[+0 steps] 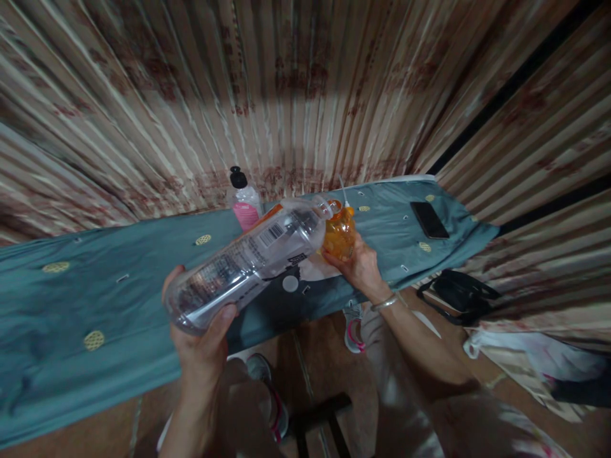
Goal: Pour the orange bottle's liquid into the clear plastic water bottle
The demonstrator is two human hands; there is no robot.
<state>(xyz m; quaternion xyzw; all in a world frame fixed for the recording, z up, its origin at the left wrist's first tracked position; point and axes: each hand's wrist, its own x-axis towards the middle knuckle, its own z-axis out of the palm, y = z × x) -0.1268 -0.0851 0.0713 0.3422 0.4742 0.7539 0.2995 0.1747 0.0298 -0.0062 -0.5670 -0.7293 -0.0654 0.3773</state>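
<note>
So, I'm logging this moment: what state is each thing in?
Clear bottle: tilted in left hand, neck at orange jar, no cap visible
Orange jar: held in right hand
Pink bottle: standing, black top on
Phone: lying flat, dark side up
Cloth: spread, creased
Curtain: hanging in folds
Black bag: can't tell if open

3 bottles: 1 large clear bottle, 1 orange bottle, 1 black-capped bottle.
Also 2 hands: left hand, right hand. 1 bracelet, 1 phone far right, 2 shoes near. Dim right side: probably 1 black bag.
</note>
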